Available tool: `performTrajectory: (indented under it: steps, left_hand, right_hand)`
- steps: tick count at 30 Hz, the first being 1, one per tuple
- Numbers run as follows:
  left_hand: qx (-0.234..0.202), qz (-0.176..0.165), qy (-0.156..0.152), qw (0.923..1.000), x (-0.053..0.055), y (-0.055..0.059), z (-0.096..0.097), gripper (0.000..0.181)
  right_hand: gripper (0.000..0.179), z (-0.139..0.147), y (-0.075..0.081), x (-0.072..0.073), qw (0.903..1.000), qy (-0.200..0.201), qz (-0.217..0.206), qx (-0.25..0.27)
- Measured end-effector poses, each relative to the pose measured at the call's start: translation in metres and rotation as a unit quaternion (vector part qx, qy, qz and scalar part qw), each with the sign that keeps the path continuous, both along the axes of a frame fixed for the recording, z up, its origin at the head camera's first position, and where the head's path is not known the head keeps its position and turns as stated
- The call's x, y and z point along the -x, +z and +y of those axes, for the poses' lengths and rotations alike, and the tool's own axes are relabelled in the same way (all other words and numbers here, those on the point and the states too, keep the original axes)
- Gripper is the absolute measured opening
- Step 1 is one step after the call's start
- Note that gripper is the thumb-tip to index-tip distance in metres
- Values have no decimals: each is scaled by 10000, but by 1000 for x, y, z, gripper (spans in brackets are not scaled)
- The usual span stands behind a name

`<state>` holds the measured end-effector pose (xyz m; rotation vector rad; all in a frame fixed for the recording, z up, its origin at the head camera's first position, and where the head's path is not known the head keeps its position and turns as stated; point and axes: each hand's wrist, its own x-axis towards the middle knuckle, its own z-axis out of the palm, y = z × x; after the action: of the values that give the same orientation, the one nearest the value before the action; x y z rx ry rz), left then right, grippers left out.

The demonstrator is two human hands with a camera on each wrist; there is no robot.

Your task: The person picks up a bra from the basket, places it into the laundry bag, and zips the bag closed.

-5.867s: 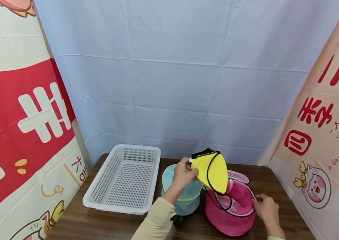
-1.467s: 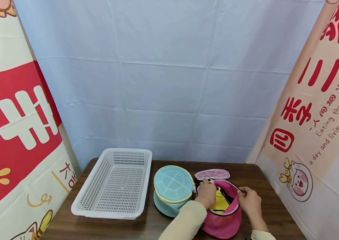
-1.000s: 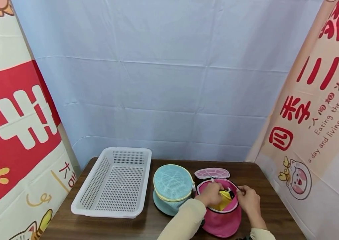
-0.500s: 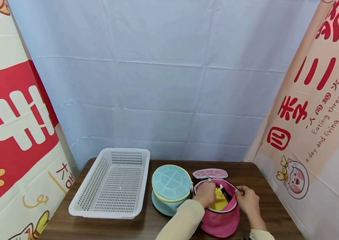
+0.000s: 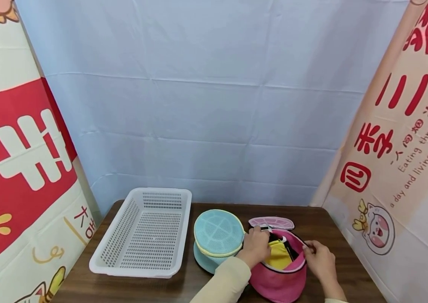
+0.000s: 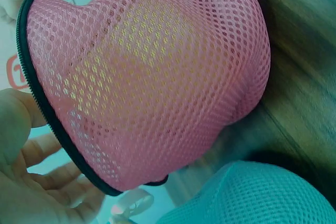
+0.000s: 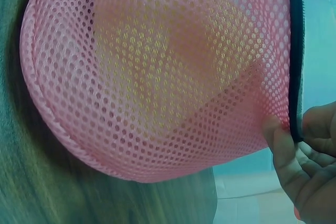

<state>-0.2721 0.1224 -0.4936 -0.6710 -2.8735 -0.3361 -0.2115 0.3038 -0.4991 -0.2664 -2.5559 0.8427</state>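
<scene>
A pink mesh laundry bag [image 5: 277, 282] stands on the table at the right, its round zipped mouth open and its pale pink lid [image 5: 272, 222] folded back behind. Inside lies a yellow cloth item [image 5: 277, 256] with black trim, showing through the mesh in both wrist views. My right hand [image 5: 321, 259] pinches the right side of the rim between thumb and fingers. At the left side of the mouth is my left hand [image 5: 256, 245]; in the left wrist view its fingers [image 6: 44, 150] spread loosely along the black zipper edge [image 6: 50, 111], thumb apart from them.
A blue mesh laundry bag [image 5: 217, 231] with yellow piping, its lid on, stands just left of the pink one. Further left is a white perforated plastic basket [image 5: 153, 237]. Cloth sheets [image 5: 206, 105] hang behind and at both sides of the wooden table [image 5: 85, 286].
Earlier my left hand held the yellow cloth item above the pink bag; now it lies inside. Over the last half second that hand has come up out of the mouth to its left rim.
</scene>
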Motion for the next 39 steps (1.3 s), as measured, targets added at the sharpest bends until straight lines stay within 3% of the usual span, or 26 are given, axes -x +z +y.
performTrajectory:
  steps: [9,16,20,22,25,32,36,39]
  left_hand:
    - [-227,-299,293,9989,3,-4,-2,34]
    - [398,-166,667,9968,6,-2,-1,39]
    - [423,-33,820,9957,8,-4,-3,33]
    - [246,293,741,9965,11,-11,-3,28]
    - [-12,505,569,9971,13,-13,-5,25]
    - [-120,686,86,9975,12,-5,-13,14]
    - [-589,784,-318,9947,16,-10,-20,8]
    - [-1198,934,-511,9871,19,-16,-24,15]
  right_hand:
    - [17,4,-2,-2,9999,-67,60,-50]
    - [18,6,-1,-1,10000,-72,-29,18]
    - [18,6,-1,-1,9999,-89,-74,28]
    - [18,6,-1,-1,9999,-149,-62,12]
    - [18,6,-1,-1,9998,-167,-94,28]
    - [20,5,-3,-1,9996,-236,-125,90]
    - [19,5,-5,-3,9996,-200,-174,133]
    - [19,5,-6,-4,9997,-190,-97,127]
